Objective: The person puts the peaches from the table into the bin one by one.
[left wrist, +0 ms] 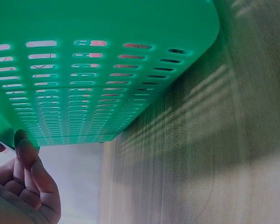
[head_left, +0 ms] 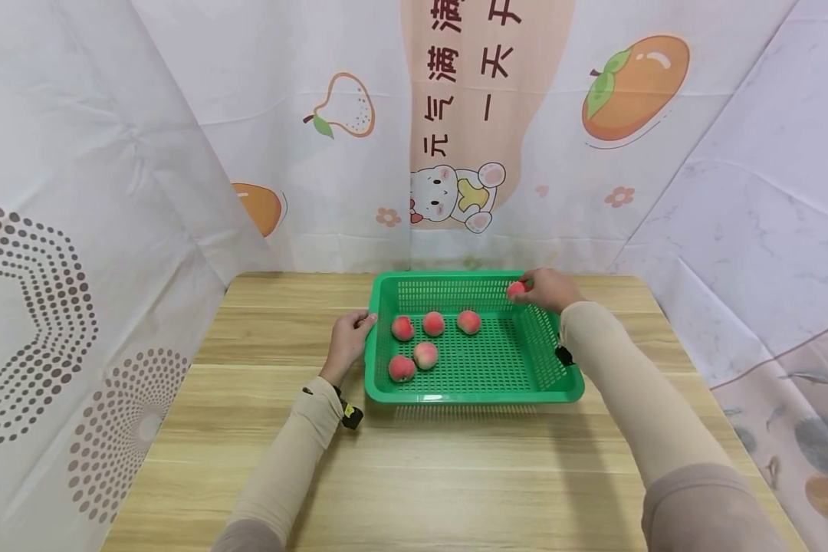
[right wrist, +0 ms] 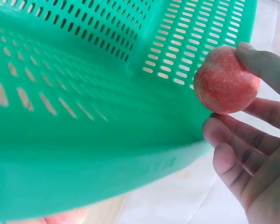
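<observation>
green basket: (head_left: 476, 398) a slotted plastic tray with a raised rim, on a wood-grain table (head_left: 414, 475); the landmark for what follows.
writing: behind the basket, a pale cloth (head_left: 283, 46) carries dark chinese characters turned sideways; one column reads 元气满满, the other 一天 and a character cut off by the upper edge.
prints: on that cloth, a white cartoon animal (head_left: 436, 192) above the basket's far rim, and orange fruits.
wrist label: near the basket's left side, a black device (head_left: 352, 415) on the left wrist has a yellow patch, too small to read.
left hand: (head_left: 348, 337) thumb and fingers pinch the basket's left rim.
right hand: (head_left: 552, 290) at the basket's far right corner, thumb and fingertips pinch one reddish peach (right wrist: 226, 80); the other fingers curve below it. whether the fruit touches the basket, i cannot tell.
loose peaches: five (head_left: 425, 355) rest inside the basket, left of its centre.
</observation>
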Available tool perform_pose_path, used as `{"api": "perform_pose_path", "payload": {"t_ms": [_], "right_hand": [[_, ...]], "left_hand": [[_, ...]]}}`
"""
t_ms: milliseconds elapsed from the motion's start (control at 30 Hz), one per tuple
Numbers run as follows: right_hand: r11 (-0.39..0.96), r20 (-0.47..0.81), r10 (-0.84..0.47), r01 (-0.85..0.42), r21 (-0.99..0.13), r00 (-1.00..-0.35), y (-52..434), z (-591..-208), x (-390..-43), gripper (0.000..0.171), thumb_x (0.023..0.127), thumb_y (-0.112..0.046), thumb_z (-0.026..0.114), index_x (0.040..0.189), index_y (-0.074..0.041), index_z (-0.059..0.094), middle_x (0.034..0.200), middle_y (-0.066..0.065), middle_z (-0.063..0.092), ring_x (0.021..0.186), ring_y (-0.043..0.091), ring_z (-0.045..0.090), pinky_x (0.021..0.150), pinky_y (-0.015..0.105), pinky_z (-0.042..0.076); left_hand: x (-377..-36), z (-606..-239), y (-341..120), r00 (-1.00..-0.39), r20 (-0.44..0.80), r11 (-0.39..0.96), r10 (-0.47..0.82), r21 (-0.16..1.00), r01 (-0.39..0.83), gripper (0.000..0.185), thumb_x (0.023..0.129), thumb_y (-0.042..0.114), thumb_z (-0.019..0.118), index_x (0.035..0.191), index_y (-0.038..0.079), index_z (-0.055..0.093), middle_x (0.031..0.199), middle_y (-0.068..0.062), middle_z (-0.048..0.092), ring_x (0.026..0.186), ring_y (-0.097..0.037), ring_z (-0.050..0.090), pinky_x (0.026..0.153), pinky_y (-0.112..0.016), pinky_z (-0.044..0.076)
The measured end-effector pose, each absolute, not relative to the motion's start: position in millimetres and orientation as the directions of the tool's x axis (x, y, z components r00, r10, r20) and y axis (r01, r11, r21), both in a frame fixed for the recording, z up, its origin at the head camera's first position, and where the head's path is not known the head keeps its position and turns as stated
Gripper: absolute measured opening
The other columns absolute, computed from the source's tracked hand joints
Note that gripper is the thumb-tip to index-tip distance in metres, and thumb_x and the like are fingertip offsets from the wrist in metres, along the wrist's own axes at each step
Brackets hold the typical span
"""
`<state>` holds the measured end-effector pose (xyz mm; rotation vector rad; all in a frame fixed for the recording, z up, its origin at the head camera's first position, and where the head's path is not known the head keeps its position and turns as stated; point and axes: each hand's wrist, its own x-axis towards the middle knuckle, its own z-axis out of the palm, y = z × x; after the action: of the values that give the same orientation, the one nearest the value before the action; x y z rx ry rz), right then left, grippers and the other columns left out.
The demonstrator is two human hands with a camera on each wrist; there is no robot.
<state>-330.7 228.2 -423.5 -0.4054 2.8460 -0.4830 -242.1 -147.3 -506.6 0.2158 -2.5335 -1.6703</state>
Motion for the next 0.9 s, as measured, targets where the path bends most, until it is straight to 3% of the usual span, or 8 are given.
{"api": "perform_pose_path", "payload": {"t_ms": [633, 900], "right_hand": [[0.913, -0.151, -0.335, -0.28, -0.297, -0.93, 219, -441, -330, 0.056, 0.09, -0.035, 0.068, 0.129, 0.004, 0.058, 0.122, 0.024, 0.064, 0.109, 0.04, 0.06, 0.093, 0.054, 0.047], [0.901, -0.169, -0.347, -0.279, -0.332, -0.922, 216, -445, -327, 0.052, 0.09, -0.033, 0.068, 0.126, 0.004, 0.06, 0.12, 0.024, 0.064, 0.106, 0.039, 0.062, 0.088, 0.053, 0.049]], "left_hand": [[-242, -507, -147, -0.985, -0.006, 0.385, -0.172, 0.92, -0.073, 0.038, 0.099, 0.031, 0.058, 0.122, 0.003, 0.067, 0.096, -0.01, 0.065, 0.083, -0.016, 0.055, 0.069, -0.022, 0.044], [-241, -507, -146, -0.984, -0.015, 0.375, -0.18, 0.923, -0.083, 0.038, 0.099, 0.031, 0.057, 0.121, 0.002, 0.066, 0.098, -0.011, 0.065, 0.085, -0.016, 0.056, 0.07, -0.022, 0.045]]}}
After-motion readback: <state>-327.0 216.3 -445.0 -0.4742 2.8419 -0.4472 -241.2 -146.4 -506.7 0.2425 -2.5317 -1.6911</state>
